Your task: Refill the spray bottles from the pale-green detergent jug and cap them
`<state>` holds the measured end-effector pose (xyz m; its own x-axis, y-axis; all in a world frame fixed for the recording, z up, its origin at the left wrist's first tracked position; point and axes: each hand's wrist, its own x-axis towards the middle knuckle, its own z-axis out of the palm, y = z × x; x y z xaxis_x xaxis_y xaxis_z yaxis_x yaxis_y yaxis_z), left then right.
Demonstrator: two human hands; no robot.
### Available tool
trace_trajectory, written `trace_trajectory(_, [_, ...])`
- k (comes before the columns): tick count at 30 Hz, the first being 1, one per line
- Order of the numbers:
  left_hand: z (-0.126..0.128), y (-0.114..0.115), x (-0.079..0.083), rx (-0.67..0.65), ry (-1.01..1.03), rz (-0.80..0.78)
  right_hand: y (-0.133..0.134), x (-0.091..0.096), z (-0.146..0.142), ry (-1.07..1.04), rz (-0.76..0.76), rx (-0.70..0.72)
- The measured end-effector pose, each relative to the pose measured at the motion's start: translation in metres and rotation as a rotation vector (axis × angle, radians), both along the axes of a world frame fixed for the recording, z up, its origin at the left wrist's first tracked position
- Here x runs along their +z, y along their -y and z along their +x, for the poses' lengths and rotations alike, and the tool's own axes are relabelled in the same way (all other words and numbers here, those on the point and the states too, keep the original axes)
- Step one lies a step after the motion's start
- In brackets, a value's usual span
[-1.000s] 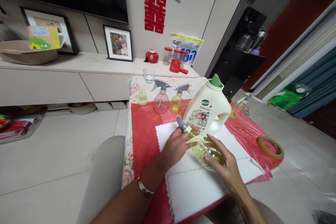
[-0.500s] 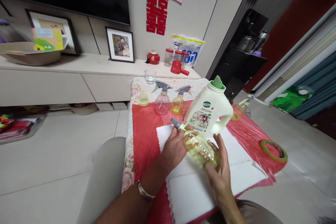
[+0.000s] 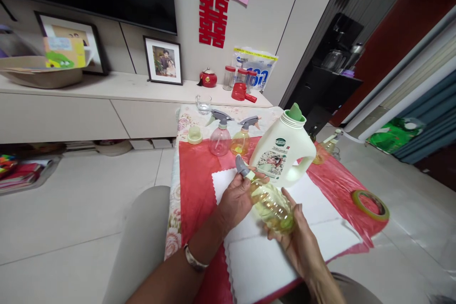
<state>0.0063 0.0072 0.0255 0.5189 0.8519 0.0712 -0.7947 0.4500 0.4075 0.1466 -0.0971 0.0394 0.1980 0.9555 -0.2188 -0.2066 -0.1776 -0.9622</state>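
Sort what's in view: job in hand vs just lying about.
Job in hand:
yellow spray bottle, held by left hand and right hand
probably white jug, standing close by

Apparently just lying about:
tape roll
glass cup
red pot
smaller framed photo

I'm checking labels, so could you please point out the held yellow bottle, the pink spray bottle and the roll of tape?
Held yellow bottle (image 3: 272, 203): head view, middle of its body.
Pink spray bottle (image 3: 220, 142): head view, its round body.
Roll of tape (image 3: 371, 216): head view, near edge of its ring.
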Motion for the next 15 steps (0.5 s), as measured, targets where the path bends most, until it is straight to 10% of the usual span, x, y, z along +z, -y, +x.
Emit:
trace_trajectory(7, [-0.001, -0.002, 0.001, 0.031, 0.039, -0.012, 0.013, -0.013, 0.013, 1.012, 0.394, -0.183])
trace_trajectory(15, [-0.004, -0.005, 0.000, 0.055, -0.012, 0.027, 0.007, -0.012, 0.000, 0.091, 0.086, 0.013])
